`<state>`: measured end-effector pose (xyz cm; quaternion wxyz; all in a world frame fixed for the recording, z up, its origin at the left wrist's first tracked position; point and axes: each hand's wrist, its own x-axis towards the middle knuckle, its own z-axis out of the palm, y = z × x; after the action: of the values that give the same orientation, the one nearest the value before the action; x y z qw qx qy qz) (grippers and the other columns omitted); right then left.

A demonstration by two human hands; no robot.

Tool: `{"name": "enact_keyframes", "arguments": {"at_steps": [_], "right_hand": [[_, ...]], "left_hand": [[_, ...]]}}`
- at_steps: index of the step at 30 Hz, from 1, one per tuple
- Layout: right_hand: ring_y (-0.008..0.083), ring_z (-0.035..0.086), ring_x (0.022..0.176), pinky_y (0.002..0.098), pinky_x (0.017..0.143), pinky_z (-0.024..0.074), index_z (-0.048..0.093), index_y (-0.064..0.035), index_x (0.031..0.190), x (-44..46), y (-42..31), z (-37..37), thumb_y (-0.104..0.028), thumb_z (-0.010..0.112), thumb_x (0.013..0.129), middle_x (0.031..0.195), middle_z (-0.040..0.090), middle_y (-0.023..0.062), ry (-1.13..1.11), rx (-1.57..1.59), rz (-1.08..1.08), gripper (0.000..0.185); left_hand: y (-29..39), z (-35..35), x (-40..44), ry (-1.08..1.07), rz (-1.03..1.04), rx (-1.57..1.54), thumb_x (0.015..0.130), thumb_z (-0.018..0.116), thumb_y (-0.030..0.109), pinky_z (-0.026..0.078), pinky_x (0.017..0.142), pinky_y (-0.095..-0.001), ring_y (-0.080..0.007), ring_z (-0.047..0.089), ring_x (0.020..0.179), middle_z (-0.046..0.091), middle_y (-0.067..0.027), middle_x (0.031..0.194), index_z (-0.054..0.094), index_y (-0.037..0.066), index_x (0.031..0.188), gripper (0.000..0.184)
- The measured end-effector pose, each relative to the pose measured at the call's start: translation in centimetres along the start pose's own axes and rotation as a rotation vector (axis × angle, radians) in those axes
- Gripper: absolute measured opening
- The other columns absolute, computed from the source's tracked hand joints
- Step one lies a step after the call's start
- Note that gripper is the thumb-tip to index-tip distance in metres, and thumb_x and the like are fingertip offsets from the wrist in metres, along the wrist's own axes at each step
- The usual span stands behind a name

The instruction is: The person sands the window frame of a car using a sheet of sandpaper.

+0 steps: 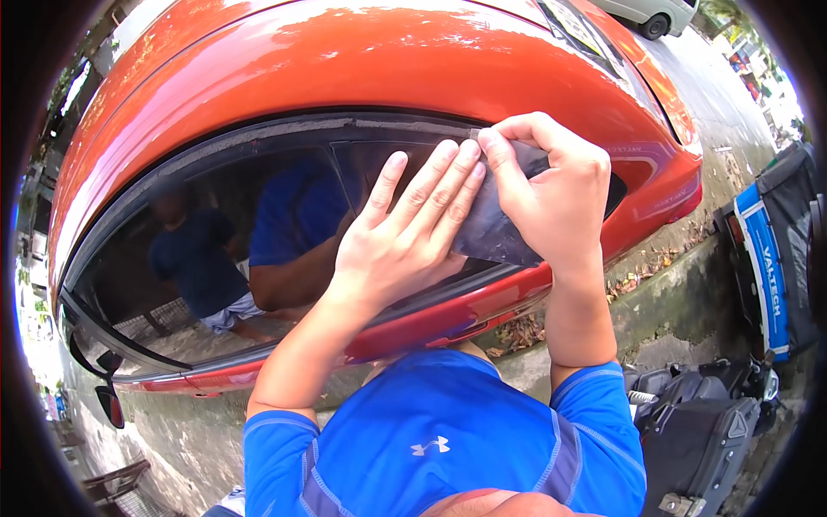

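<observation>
A red car (pixel 362 65) fills the upper view, with its dark side windows (pixel 258 250) facing me. A dark, square-edged sheet of film (pixel 495 226) lies against the rear side window. My left hand (pixel 409 215) rests flat with fingers spread, its fingertips at the sheet's left edge. The thumb and bent fingers of my right hand (pixel 551 185) pinch the upper part of the sheet. Part of the sheet is hidden behind both hands.
The side mirror (pixel 109 405) sticks out at lower left. A blue and black VALTECH bag (pixel 767 258) stands at right, above a dark case (pixel 698 448). A concrete curb (pixel 663 297) runs beside the car. A light van (pixel 650 13) is at top right.
</observation>
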<state>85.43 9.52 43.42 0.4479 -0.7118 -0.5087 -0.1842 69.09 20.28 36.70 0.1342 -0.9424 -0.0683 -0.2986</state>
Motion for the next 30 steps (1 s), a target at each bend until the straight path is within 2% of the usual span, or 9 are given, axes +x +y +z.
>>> {"name": "enact_keyframes", "arguments": {"at_steps": [2, 7, 10, 14, 17, 23, 26, 27, 30], "right_hand": [[0.0273, 0.077, 0.068, 0.0359, 0.064, 0.0583, 0.081, -0.0096, 0.090, 0.0, 0.2, 0.5, -0.017, 0.084, 0.093, 0.080, 0.080, 0.0077, 0.047, -0.008, -0.048, 0.009], [0.0288, 0.077, 0.069, 0.0360, 0.066, 0.0588, 0.080, -0.0094, 0.089, -0.1, 0.5, 0.2, -0.017, 0.084, 0.093, 0.080, 0.079, 0.0087, 0.023, 0.034, 0.033, 0.010], [0.0270, 0.076, 0.067, 0.0355, 0.064, 0.0580, 0.080, -0.0096, 0.089, -0.2, 0.6, 0.7, -0.018, 0.084, 0.093, 0.079, 0.079, 0.0081, 0.067, 0.010, -0.059, 0.010], [0.0239, 0.073, 0.060, 0.0346, 0.060, 0.0558, 0.080, -0.0103, 0.089, -0.2, 0.6, 0.2, -0.017, 0.084, 0.093, 0.076, 0.078, 0.0067, 0.042, 0.027, -0.001, 0.009], [0.0228, 0.071, 0.058, 0.0342, 0.060, 0.0552, 0.080, -0.0105, 0.090, -0.2, 0.4, 0.7, -0.017, 0.084, 0.094, 0.077, 0.078, 0.0066, 0.058, 0.009, -0.046, 0.008], [0.0232, 0.072, 0.059, 0.0344, 0.060, 0.0560, 0.080, -0.0095, 0.091, -0.1, 0.5, 0.4, -0.017, 0.084, 0.093, 0.078, 0.079, 0.0072, 0.036, 0.042, -0.018, 0.008], [0.0249, 0.075, 0.063, 0.0352, 0.063, 0.0573, 0.080, -0.0092, 0.091, -0.1, 0.8, 0.8, -0.017, 0.084, 0.093, 0.079, 0.079, 0.0076, 0.075, 0.023, -0.083, 0.009], [0.0275, 0.077, 0.069, 0.0361, 0.066, 0.0591, 0.080, -0.0091, 0.091, -0.1, 0.7, 0.6, -0.016, 0.084, 0.093, 0.081, 0.080, 0.0081, 0.055, 0.054, -0.055, 0.008], [0.0293, 0.079, 0.073, 0.0367, 0.068, 0.0600, 0.080, -0.0090, 0.091, 0.0, 0.3, -0.1, -0.016, 0.084, 0.093, 0.082, 0.080, 0.0084, -0.009, 0.040, 0.037, 0.008]], "left_hand": [[0.0, 0.1, -0.2, -0.007, 0.000, 0.024, 0.080, 0.079, 0.057, 0.019, 0.139, -0.0577, -0.0240, 0.043, 0.165, 0.049, -0.0066, 0.175, 0.056, 0.010, 0.164, 0.100], [-0.1, -0.1, 0.1, -0.001, 0.003, 0.000, 0.080, 0.079, 0.057, 0.020, 0.139, -0.0580, -0.0243, 0.043, 0.164, 0.049, -0.0066, 0.175, 0.056, 0.009, 0.164, 0.100], [-0.2, 0.0, -0.1, -0.030, 0.007, 0.022, 0.080, 0.079, 0.058, 0.019, 0.139, -0.0579, -0.0245, 0.043, 0.164, 0.049, -0.0067, 0.175, 0.055, 0.010, 0.165, 0.100], [-0.1, -0.1, 0.1, 0.005, 0.006, -0.030, 0.080, 0.080, 0.054, 0.021, 0.139, -0.0578, -0.0252, 0.045, 0.163, 0.051, -0.0081, 0.174, 0.057, 0.008, 0.163, 0.098], [-0.2, 0.0, -0.1, -0.008, 0.003, 0.008, 0.080, 0.080, 0.058, 0.021, 0.139, -0.0578, -0.0249, 0.044, 0.164, 0.050, -0.0076, 0.174, 0.057, 0.010, 0.164, 0.100], [-0.1, -0.2, 0.1, 0.003, 0.006, -0.026, 0.080, 0.081, 0.055, 0.021, 0.139, -0.0575, -0.0253, 0.046, 0.163, 0.052, -0.0087, 0.173, 0.057, 0.008, 0.163, 0.098], [-0.2, 0.0, 0.0, 0.006, 0.010, 0.011, 0.081, 0.080, 0.057, 0.021, 0.139, -0.0576, -0.0248, 0.044, 0.163, 0.051, -0.0080, 0.174, 0.056, 0.009, 0.164, 0.099], [-0.1, 0.1, 0.0, 0.006, 0.005, 0.010, 0.081, 0.080, 0.057, 0.021, 0.139, -0.0577, -0.0248, 0.045, 0.163, 0.051, -0.0083, 0.174, 0.057, 0.009, 0.164, 0.099], [-0.1, -0.1, 0.1, 0.021, 0.000, -0.040, 0.081, 0.081, 0.055, 0.022, 0.139, -0.0573, -0.0255, 0.046, 0.163, 0.052, -0.0098, 0.172, 0.058, 0.007, 0.163, 0.097]]}}
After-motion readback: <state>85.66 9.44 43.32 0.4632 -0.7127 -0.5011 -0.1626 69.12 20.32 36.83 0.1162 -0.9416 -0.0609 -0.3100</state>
